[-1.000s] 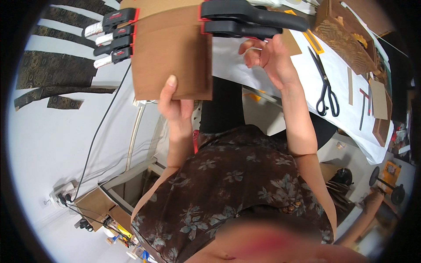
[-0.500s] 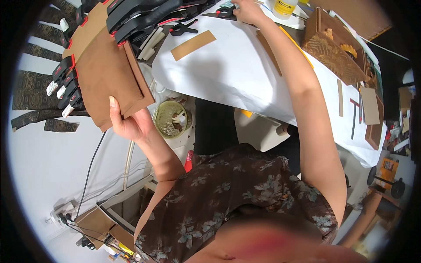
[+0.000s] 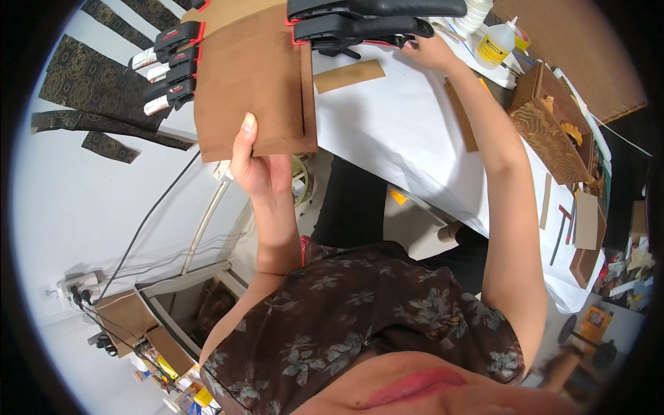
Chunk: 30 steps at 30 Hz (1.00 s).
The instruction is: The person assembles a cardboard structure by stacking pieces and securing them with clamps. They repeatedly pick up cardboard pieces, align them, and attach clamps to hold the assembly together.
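Our white-papered desk (image 3: pixel 394 121) spreads ahead at right. Nearest, left of it, our left grip (image 3: pixel 259 166) pinches a brown panel (image 3: pixel 252 86) by its near edge; beyond, black clamps (image 3: pixel 363 29) line its sides. Whether our right grip (image 3: pixel 430 54), near their handles, holds anything, we cannot tell.

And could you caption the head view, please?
Left hand holding a brown panel with black spring clamps, right hand extended across white paper.

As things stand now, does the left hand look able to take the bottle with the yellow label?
Probably not: the left hand holds the brown panel, and the bottle stands well to the right, beyond the right hand.
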Each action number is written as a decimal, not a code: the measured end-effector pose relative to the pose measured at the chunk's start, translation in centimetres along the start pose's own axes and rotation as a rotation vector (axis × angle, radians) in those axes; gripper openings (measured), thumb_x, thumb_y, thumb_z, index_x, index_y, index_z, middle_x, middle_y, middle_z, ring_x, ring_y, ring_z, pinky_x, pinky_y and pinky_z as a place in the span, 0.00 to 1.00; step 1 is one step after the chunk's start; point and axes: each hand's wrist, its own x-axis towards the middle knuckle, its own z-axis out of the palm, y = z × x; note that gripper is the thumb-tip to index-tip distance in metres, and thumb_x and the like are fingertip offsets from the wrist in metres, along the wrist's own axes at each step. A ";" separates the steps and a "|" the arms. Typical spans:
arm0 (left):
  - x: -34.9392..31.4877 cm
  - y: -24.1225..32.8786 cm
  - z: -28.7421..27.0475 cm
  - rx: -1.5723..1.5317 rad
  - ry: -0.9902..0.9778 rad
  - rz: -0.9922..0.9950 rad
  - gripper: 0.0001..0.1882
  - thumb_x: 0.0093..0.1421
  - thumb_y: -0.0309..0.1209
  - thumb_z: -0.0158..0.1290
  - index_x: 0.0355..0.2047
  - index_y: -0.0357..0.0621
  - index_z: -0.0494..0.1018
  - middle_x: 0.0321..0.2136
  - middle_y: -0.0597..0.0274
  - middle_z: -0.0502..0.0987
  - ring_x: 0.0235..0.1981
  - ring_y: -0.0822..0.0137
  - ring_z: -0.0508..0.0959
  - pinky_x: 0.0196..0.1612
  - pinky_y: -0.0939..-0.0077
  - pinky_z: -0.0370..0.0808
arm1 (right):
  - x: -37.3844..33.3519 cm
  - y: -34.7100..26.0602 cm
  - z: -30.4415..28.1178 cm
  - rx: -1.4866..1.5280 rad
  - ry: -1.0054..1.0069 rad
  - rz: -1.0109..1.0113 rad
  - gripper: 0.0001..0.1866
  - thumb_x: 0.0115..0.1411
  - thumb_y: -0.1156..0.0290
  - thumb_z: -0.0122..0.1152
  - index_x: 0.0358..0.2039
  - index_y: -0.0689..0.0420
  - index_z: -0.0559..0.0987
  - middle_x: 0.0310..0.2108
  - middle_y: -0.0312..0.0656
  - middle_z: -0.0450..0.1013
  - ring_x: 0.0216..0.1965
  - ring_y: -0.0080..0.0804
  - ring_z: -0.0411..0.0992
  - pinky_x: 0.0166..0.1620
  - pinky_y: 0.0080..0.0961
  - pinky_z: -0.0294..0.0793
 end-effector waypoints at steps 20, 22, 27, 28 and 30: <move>-3.4 -0.8 0.8 -0.221 0.003 -0.262 0.24 0.65 0.28 0.40 0.60 0.32 0.55 0.59 0.47 0.62 0.61 0.52 0.62 0.65 0.50 0.56 | -18.7 -5.6 -1.3 -0.034 0.038 0.188 0.46 0.41 0.43 0.71 0.55 0.59 0.70 0.52 0.51 0.67 0.55 0.46 0.64 0.58 0.35 0.64; -3.3 -0.6 0.1 -0.410 -0.094 -0.342 0.24 0.65 0.28 0.40 0.60 0.32 0.55 0.58 0.47 0.63 0.60 0.52 0.63 0.65 0.51 0.57 | -18.4 -5.4 -1.3 0.004 0.037 0.181 0.44 0.40 0.45 0.73 0.53 0.59 0.71 0.49 0.49 0.70 0.53 0.44 0.66 0.56 0.34 0.66; -3.5 0.0 -0.3 -0.532 -0.196 -0.413 0.24 0.65 0.28 0.41 0.60 0.33 0.56 0.58 0.47 0.64 0.60 0.53 0.64 0.64 0.52 0.58 | -18.7 -8.2 -1.5 0.453 0.205 0.308 0.34 0.40 0.54 0.76 0.42 0.62 0.73 0.42 0.46 0.72 0.44 0.33 0.70 0.48 0.27 0.70; -3.4 -0.1 -0.3 -0.527 -0.202 -0.405 0.24 0.65 0.28 0.41 0.60 0.33 0.56 0.58 0.47 0.64 0.60 0.53 0.64 0.64 0.52 0.58 | -18.7 -8.5 -0.8 0.660 0.269 0.299 0.30 0.42 0.57 0.75 0.40 0.61 0.72 0.40 0.44 0.72 0.42 0.30 0.71 0.46 0.24 0.70; -3.5 -0.5 -0.4 -0.442 -0.162 -0.377 0.24 0.65 0.28 0.41 0.60 0.33 0.55 0.58 0.48 0.64 0.59 0.54 0.64 0.64 0.53 0.59 | -18.9 -9.7 -0.1 1.071 0.398 0.289 0.22 0.46 0.64 0.74 0.35 0.60 0.72 0.37 0.42 0.73 0.39 0.23 0.71 0.42 0.18 0.70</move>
